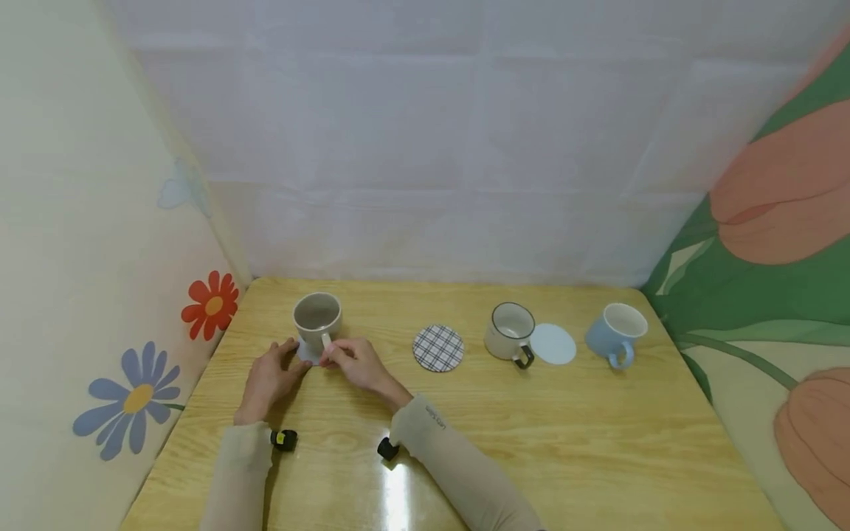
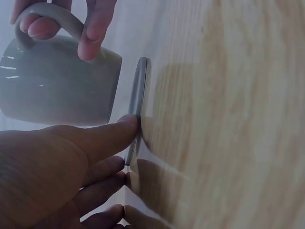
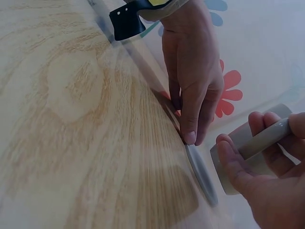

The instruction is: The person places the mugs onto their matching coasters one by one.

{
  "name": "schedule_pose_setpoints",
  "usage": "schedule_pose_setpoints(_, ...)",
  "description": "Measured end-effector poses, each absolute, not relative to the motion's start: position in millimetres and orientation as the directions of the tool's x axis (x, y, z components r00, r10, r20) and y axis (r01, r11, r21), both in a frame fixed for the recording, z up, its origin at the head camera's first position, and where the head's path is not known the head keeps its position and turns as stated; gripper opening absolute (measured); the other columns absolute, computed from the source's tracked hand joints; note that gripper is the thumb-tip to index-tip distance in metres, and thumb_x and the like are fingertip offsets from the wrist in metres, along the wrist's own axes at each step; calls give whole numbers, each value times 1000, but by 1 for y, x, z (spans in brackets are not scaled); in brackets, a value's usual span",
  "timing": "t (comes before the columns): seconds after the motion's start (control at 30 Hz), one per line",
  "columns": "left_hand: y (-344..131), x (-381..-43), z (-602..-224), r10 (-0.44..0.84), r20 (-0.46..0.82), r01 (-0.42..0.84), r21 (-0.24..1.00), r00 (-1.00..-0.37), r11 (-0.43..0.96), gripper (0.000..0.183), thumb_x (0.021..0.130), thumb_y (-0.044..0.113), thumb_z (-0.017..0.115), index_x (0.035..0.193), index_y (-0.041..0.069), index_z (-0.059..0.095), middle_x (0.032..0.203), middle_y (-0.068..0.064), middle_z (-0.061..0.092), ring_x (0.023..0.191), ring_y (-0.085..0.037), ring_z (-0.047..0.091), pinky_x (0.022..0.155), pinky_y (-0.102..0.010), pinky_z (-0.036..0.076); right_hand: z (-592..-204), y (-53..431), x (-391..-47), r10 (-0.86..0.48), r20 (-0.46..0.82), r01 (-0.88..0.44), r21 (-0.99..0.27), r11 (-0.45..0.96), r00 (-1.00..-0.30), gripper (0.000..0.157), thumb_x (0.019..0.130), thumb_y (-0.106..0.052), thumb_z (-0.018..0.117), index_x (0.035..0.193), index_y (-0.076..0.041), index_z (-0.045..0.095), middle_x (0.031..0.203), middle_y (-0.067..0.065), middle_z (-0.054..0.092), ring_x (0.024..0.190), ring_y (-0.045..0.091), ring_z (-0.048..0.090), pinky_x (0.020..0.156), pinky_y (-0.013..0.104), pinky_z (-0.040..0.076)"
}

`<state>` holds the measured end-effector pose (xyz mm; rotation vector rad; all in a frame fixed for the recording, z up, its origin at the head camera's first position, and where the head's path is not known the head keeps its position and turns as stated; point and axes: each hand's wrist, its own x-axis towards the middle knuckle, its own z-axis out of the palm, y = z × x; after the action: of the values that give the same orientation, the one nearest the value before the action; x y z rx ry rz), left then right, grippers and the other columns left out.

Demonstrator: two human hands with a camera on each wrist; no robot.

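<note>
Mug (image 1: 317, 321): held by its handle in the right hand (image 1: 361, 363), roughly upright, above the coaster (image 1: 308, 352) and apart from it. Left hand (image 1: 268, 379): nearer the coaster, fingers extended, thumb touching its rim at the tabletop (image 1: 564, 435).

Long beige sleeves (image 1: 237, 476), dark lettering (image 1: 435, 417) on the right, black wrist cameras (image 1: 388, 448)
</note>
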<state>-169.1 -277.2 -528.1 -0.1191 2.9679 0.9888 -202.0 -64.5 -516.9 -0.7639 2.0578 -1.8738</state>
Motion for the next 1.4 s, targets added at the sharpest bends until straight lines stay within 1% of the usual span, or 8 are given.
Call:
schedule_pose_setpoints(0.1,-274,-171,-528,-69,-53,-87,601,-996,795,64,103,25,73,156,-3,49,162,-34,39,151,-62,30,121,-76,29,-518,-64,-202,-534,165,-220,-975,39,-829,29,110,-5,53,103,14,75,108,29,77,97,21,77,93,40,66)
schedule_pose_setpoints(0.2,-275,-171,-529,-66,-43,-79,602,-997,795,64,103,26,73,156,-2,49,162,-34,39,150,-63,31,120,-76,29,-517,-65,-202,-538,170,-222,-975,32,-826,30,110,-6,53,103,14,74,108,30,76,101,32,78,94,44,65)
schedule_pose_setpoints(0.33,-277,-170,-531,-67,-34,-74,602,-997,795,65,103,27,73,156,-2,49,162,-35,38,150,-63,31,120,-77,30,-518,-68,-201,-545,168,-213,-977,19,-822,30,110,-6,53,104,15,74,110,31,76,103,38,77,94,40,65)
schedule_pose_setpoints(0.47,-281,-169,-533,-63,-33,-70,600,-997,797,66,103,28,73,157,-2,48,162,-35,38,150,-63,31,119,-77,30,-519,-71,-199,-549,169,-216,-976,22,-819,29,110,-6,54,104,14,74,109,30,76,102,35,78,91,30,65)
schedule_pose_setpoints(0.77,-286,-171,-534,-71,-75,-103,607,-995,788,68,103,28,73,160,3,46,165,-33,33,153,-62,27,121,-77,26,-523,-79,-199,-564,184,-239,-971,23,-805,30,110,-5,52,102,14,75,105,30,77,100,31,78,90,37,66)
schedule_pose_setpoints(1.0,-285,-173,-532,-77,-111,-129,612,-991,780,70,103,30,73,161,3,43,166,-34,30,153,-62,25,122,-77,24,-525,-79,-201,-551,174,-240,-969,50,-816,30,110,-6,53,103,12,76,106,27,78,98,22,77,92,44,66)
schedule_pose_setpoints(1.23,-282,-174,-530,-73,-113,-127,612,-991,781,69,103,30,73,161,3,45,165,-37,29,153,-63,26,121,-78,24,-526,-79,-202,-544,153,-212,-976,48,-825,30,111,-8,54,103,12,75,106,27,78,95,12,76,91,39,66)
schedule_pose_setpoints(1.4,-281,-175,-531,-70,-100,-117,609,-993,784,68,103,28,73,160,3,46,166,-33,32,154,-60,26,122,-77,25,-527,-79,-201,-539,136,-190,-981,45,-831,30,111,-7,54,103,12,75,107,28,77,96,16,76,91,37,66)
